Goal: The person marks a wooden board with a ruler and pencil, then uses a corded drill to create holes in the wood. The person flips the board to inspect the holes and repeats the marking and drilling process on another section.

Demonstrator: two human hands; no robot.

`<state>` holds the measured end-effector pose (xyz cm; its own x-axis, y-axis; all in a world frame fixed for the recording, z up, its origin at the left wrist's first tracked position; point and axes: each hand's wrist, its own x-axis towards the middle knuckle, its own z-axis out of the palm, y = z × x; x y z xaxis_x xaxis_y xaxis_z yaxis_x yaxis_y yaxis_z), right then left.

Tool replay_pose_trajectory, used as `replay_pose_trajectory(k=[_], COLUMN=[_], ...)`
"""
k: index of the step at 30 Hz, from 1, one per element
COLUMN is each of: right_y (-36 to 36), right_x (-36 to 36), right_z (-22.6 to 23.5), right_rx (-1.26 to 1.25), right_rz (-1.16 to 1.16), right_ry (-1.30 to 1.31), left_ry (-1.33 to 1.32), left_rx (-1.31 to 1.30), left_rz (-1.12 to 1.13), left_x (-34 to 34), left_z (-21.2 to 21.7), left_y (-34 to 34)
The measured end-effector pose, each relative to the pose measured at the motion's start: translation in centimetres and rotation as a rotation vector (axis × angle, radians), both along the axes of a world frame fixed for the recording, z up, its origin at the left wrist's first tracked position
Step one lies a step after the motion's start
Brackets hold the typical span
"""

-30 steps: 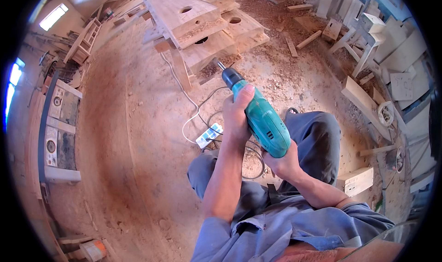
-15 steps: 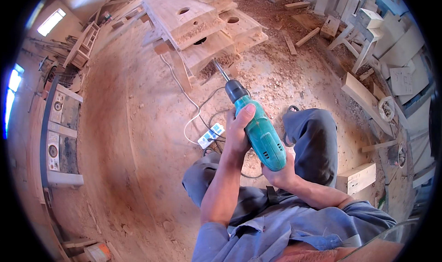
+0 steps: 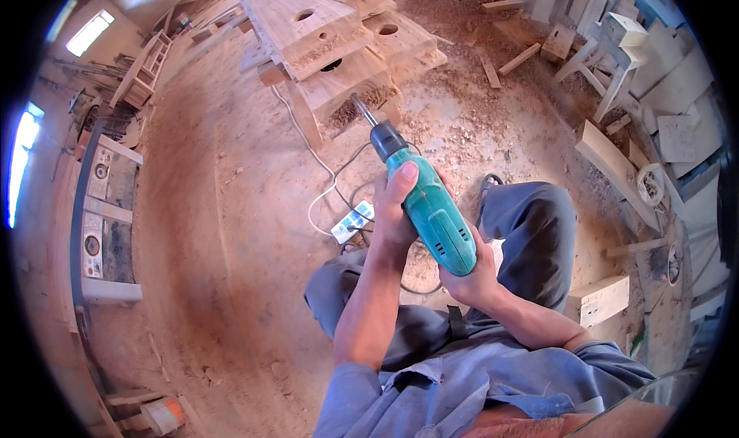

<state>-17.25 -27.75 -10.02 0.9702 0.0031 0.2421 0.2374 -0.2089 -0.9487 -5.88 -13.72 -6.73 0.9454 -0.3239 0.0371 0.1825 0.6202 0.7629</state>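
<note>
Teal drill (image 3: 441, 224) faces a board (image 3: 329, 91) — left hand (image 3: 394, 219) and right hand (image 3: 470, 279), fingers (image 3: 405, 178) clasping it.

The green drill (image 3: 436, 221) hides some fingers of the left hand (image 3: 396, 211) and right hand (image 3: 476, 275). The thin bit (image 3: 367, 115) may touch the low board (image 3: 348, 77), but its tip is too small to tell. The picture's top edge cuts off the big board (image 3: 279, 13).

Dusty floor (image 3: 192, 330), bright windows (image 3: 89, 32) at left
</note>
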Motion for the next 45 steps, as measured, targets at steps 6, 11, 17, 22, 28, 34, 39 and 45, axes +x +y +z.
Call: replay_pose_trajectory(k=[6, 11, 17, 22, 28, 34, 39, 45], right_y=[-1.1, -1.4, -2.1, -1.4, 2.5, 0.7, 1.5, 1.4], right_x=[-1.0, 1.4, 3.9, 2.1, 0.5, 0.0, 0.6, 1.3], right_z=[2.1, 3.5, 2.8, 0.9, 0.7, 0.3, -0.5, -1.6], right_rx=[-0.034, -0.098, -0.049, 0.098, 0.068, 0.046, 0.108, -0.029], right_rz=[-0.007, -0.033, 0.026, 0.051, -0.033, -0.014, -0.035, -0.038], right_ry=[-0.043, -0.024, 0.098, 0.211, 0.169, 0.256, 0.212, 0.191], left_ry=[0.012, 0.043, 0.106, 0.157, 0.143, 0.069, 0.088, 0.061], left_rx=[-0.127, -0.122, -0.102, -0.009, 0.103, 0.136, 0.108, 0.210], left_rz=[0.003, 0.025, 0.085, 0.167, 0.131, 0.140, 0.105, 0.142], left_x=[-1.0, 0.7, 4.0, 2.3, 1.0, 0.4, 1.3, 1.0], left_z=[1.1, 1.8, 0.3, 1.4, 1.4, 0.7, 0.4, 0.2], left_y=[-1.1, -1.3, -1.3, -1.3, 0.9, 0.0, 0.4, 0.7])
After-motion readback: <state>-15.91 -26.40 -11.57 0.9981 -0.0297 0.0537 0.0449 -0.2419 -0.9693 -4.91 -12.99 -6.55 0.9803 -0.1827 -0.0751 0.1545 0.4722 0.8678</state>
